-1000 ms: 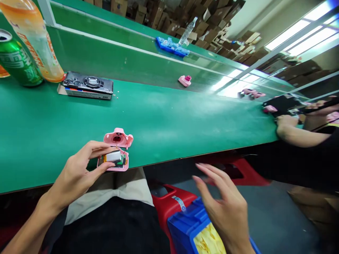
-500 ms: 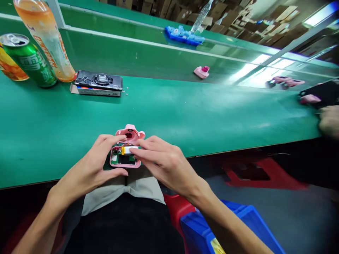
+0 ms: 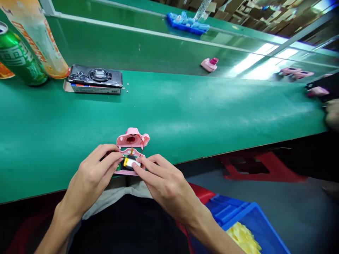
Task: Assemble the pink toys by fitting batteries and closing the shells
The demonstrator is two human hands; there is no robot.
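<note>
An opened pink plastic casing lies at the table's front edge, its back shell [image 3: 132, 139] behind the half that holds a green circuit board. Over that board sits a silver battery [image 3: 131, 163] with a yellow end. My right hand [image 3: 165, 183] has its thumb and fingers closed on the battery's right end. My left hand [image 3: 94, 176] pinches at the left side of the casing, near the wires; what lies between its fingertips is too small to make out. A thin red wire and an orange ribbon run between the two halves.
Behind on the left, a phone [image 3: 99, 75] lies on a small box, beside an orange bottle [image 3: 45, 42] and a green can [image 3: 21, 58]. A blue tray [image 3: 185, 26] and a pink part [image 3: 209, 64] stand farther back. A blue crate [image 3: 254, 215] is below right; another person's hand [image 3: 333, 113] shows far right.
The battery has moved from the upper part of the casing to over the middle of the board. My left hand's fingers have come together at the casing's left side. The view has shifted slightly.
</note>
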